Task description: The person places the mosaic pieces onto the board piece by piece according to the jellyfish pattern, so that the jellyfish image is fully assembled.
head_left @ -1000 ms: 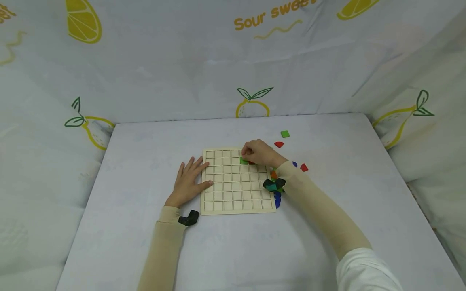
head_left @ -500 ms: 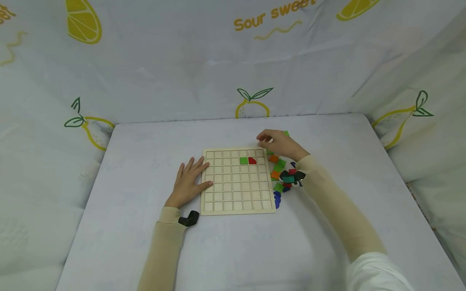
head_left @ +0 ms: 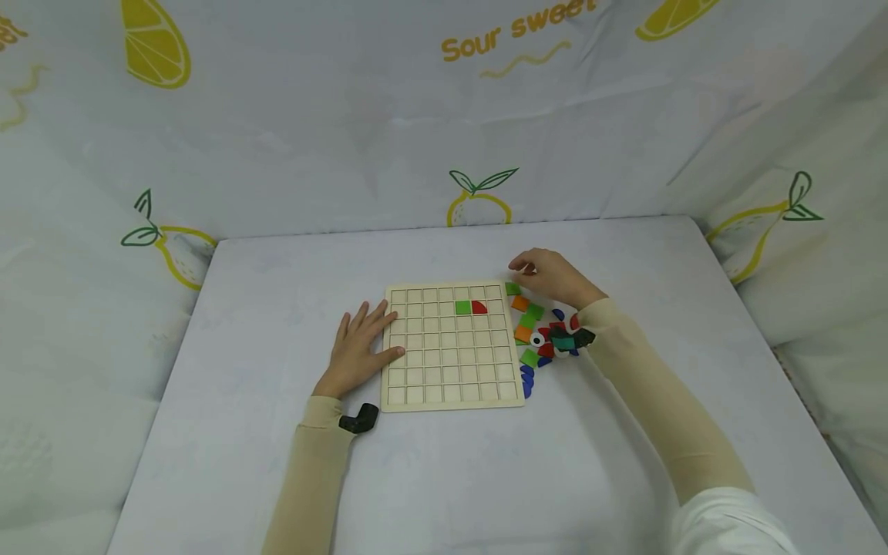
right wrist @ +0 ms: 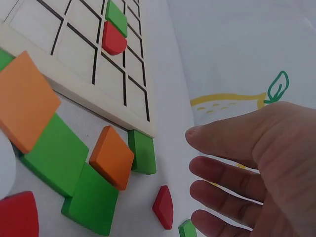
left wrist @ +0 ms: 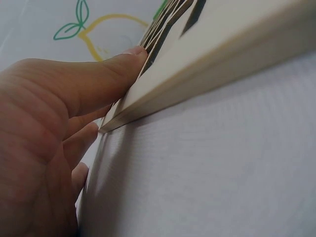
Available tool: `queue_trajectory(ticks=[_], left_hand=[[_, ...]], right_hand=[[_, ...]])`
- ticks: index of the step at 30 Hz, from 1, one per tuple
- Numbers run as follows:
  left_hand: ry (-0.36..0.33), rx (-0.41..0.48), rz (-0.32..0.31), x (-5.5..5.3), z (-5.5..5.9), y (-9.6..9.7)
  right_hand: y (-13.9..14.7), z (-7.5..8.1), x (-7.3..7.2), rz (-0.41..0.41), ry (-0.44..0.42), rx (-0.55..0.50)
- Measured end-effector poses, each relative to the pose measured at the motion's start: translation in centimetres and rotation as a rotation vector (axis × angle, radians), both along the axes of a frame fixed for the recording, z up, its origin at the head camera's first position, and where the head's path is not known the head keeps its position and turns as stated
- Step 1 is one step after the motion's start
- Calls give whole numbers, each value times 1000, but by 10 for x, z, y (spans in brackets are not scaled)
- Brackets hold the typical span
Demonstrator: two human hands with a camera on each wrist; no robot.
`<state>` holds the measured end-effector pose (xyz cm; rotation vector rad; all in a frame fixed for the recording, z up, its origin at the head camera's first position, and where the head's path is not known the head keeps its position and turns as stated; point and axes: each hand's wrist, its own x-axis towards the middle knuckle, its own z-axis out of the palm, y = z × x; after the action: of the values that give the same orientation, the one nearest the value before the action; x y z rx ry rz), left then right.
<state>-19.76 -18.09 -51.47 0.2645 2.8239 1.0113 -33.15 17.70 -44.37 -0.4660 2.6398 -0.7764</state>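
Observation:
A pale wooden grid board (head_left: 442, 354) lies flat on the table. Two pieces sit side by side in cells of its second row from the far edge: a green square (head_left: 462, 307) and a red quarter circle (head_left: 479, 307). My left hand (head_left: 355, 351) rests along the board's left edge with fingers spread, its thumb (left wrist: 111, 74) lying over the rim. Beyond the far right corner hovers my right hand (head_left: 555, 279), thumb and fingers apart and nothing between them. Below its fingers in the right wrist view are a red piece (right wrist: 164, 207) and a green tile (right wrist: 187, 229).
Loose pieces crowd the board's right side, among them an orange tile (head_left: 519, 303), a green tile (head_left: 529, 358), blue pieces (head_left: 528, 381) and a round eye piece (head_left: 537, 339). The right wrist strap and sleeve (head_left: 645, 378) partly cover this pile. A lemon-print cloth (head_left: 347, 139) rises behind the table.
My right hand has left the red quarter circle on the board and moved right, past the far right corner, its fingers coming apart. The left hand has stayed in place.

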Motion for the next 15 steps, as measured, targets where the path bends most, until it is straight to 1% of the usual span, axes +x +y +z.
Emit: queue_trajectory(ticks=[4,6,12,15], left_hand=[[1,-8,1,0,0,0],[1,-10,2,0,0,0],[0,1,3,0,0,0],[4,2,1,0,-1,-1]], right_hand=[[-1,-7,0,2,-17,50],[-2,-10,0,17,-21,68],[-4,-17,-1,100,8,102],[-5,-18,0,116,23,135]])
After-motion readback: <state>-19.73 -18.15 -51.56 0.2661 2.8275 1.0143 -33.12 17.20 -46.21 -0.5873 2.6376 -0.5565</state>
